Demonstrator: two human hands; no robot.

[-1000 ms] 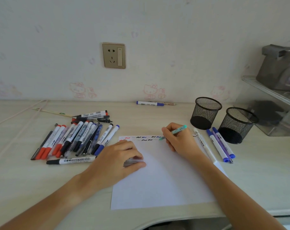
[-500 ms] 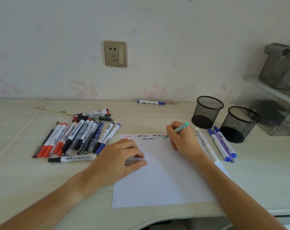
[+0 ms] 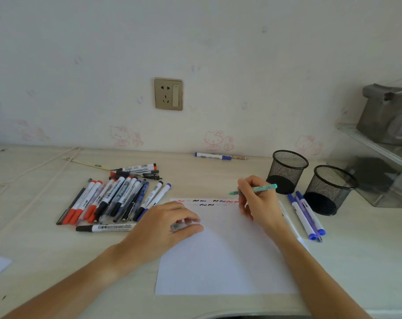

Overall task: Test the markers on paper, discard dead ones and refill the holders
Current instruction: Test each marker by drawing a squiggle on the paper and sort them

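A white sheet of paper [image 3: 220,261] lies in front of me, with short red, black and blue squiggles along its top edge. My right hand [image 3: 256,199] grips a teal marker [image 3: 262,188], its tip lifted just above the paper's top right corner. My left hand [image 3: 165,224] rests on the paper's left side, fingers curled on a clear marker cap [image 3: 179,226]. A pile of red, black and blue markers [image 3: 112,199] lies to the left. Two black mesh holders [image 3: 287,171] [image 3: 328,189] stand at the right, both empty.
Three tested markers [image 3: 307,217] lie between the paper and the holders, one white marker [image 3: 289,221] partly behind my right wrist. A blue marker [image 3: 212,156] lies by the wall. A clear shelf [image 3: 379,162] stands at the far right. Cords [image 3: 34,171] run along the left.
My right hand has lifted the teal marker off the paper and drawn it up and to the right. My left hand has stayed on the paper.
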